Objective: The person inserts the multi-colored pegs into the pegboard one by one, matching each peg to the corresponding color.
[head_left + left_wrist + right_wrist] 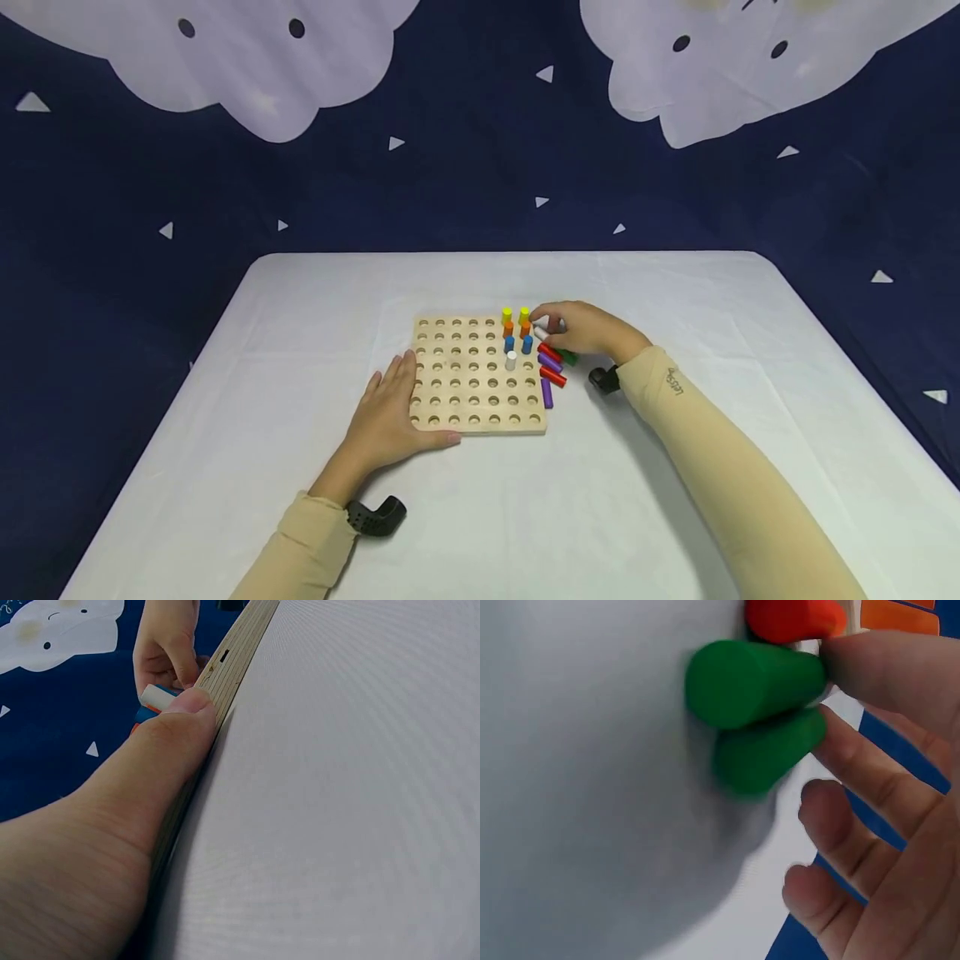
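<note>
A square wooden pegboard point(453, 375) with rows of round holes lies on the table. My left hand point(382, 421) holds it steady, straight fingers along its left side and thumb point(180, 724) against its front edge. Two yellow, two orange and two blue pegs point(527, 344) and one white peg point(511, 361) stand upright toward its right side. Just right of the board, my right hand point(581, 327) pinches a loose white peg point(541, 333) between thumb and index finger. Two green pegs point(757, 682) lie beneath that hand, close to its fingertips.
Loose red pegs point(552, 377) and purple pegs point(547, 393) lie along the board's right edge. A white cloth covers the table point(480, 517). Behind it hangs a dark blue curtain point(465, 192) with white clouds and triangles.
</note>
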Tool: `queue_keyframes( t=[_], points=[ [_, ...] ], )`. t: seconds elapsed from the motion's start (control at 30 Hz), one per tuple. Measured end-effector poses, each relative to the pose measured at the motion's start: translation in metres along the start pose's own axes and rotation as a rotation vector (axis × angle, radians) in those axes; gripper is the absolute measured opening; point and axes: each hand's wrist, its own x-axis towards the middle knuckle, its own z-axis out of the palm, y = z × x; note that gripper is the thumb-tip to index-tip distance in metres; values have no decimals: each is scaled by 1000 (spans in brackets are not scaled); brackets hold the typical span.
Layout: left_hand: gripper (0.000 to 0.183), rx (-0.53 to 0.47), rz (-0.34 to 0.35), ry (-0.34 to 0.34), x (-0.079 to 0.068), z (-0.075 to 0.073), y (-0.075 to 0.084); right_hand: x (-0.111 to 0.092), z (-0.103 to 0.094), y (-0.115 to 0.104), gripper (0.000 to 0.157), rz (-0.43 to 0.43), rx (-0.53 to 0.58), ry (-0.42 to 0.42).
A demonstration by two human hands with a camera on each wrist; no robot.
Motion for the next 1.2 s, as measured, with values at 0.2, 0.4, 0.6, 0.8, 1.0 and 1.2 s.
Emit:
queue_keyframes(
  t=[0.2, 0.4, 0.6, 0.8, 1.0, 1.2],
  points=[
    [148, -1, 17, -3, 0, 3, 4, -9, 6, 1, 36, 77, -25, 0],
    [148, -3, 13, -4, -1, 3, 6, -12, 13, 10, 39, 77, 47, 101],
    [148, -3, 9, -9, -2, 2, 7, -26, 17, 11, 37, 34, 207, 231],
    [148, 6, 8, -7, 0, 0, 6, -41, 20, 0, 35, -16, 308, 295],
    [149, 9, 4, -6, 1, -3, 5, -46, 29, -9, 30, -80, 335, 296],
    [148, 8, 7, -3, 0, -3, 4, -41, 39, -14, 30, -128, 272, 284]
  ],
)
